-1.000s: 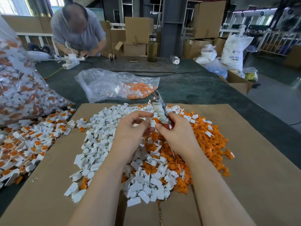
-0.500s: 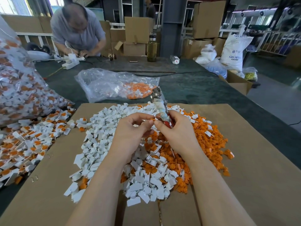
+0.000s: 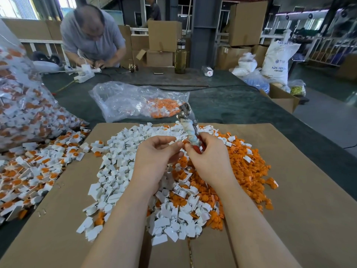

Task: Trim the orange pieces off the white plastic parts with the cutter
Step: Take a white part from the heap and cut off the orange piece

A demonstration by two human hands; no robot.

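Observation:
My right hand (image 3: 209,161) grips the cutter (image 3: 188,126) by its red, cloth-wrapped handles, metal jaws pointing up and away. My left hand (image 3: 154,159) pinches a small white plastic part (image 3: 176,142) between thumb and fingers, right beside the right hand's fingertips. Both hands hover over a heap on the cardboard sheet (image 3: 301,200): trimmed white parts (image 3: 119,171) on the left and front, cut orange pieces (image 3: 249,167) on the right. Whether orange is still on the held part is hidden by my fingers.
Untrimmed white-and-orange parts (image 3: 29,171) spill from a big clear bag (image 3: 23,105) at the left. A second clear bag (image 3: 139,101) with orange pieces lies behind the cardboard. A person (image 3: 92,37) works at the table's far side, near a bottle (image 3: 180,57).
The hands have risen slightly and drawn together, fingertips now almost touching around the small part. The cutter tilted a little more upright.

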